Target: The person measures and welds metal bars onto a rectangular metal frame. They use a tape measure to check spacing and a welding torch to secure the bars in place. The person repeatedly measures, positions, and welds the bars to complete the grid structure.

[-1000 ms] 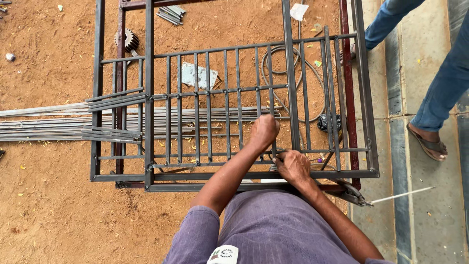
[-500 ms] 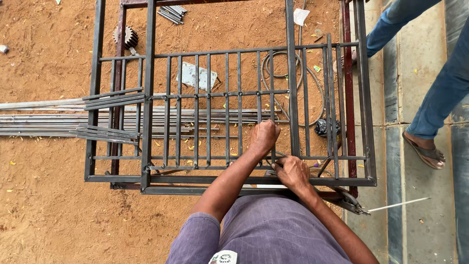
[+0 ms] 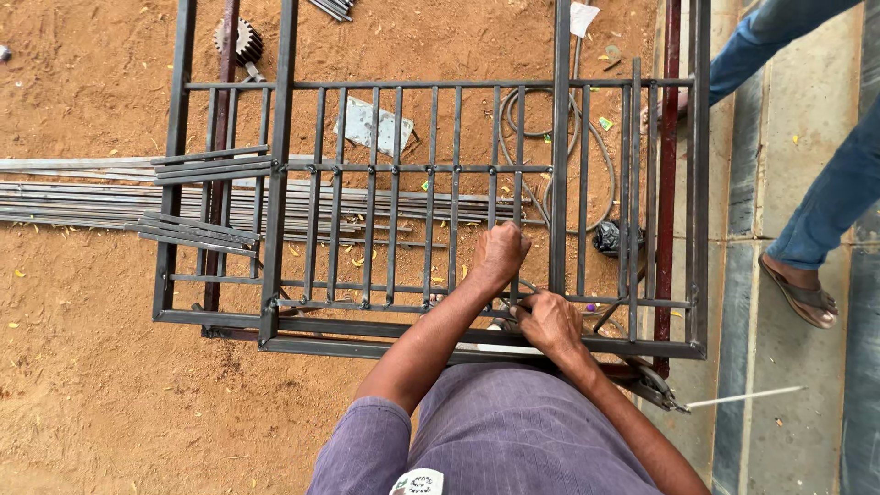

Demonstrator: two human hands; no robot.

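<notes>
A largely assembled metal grille (image 3: 431,183) is gripped at one upright bar by the fisted left hand (image 3: 500,257), while its lower rail is pinched by the right hand (image 3: 550,323).

Even daylight, soft shadows, sharp focus

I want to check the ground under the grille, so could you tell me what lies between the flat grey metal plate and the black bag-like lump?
In the head view, a coiled grey hose lies on the sand between the flat grey metal plate and the black lump, seen through the dark metal grille.
</notes>
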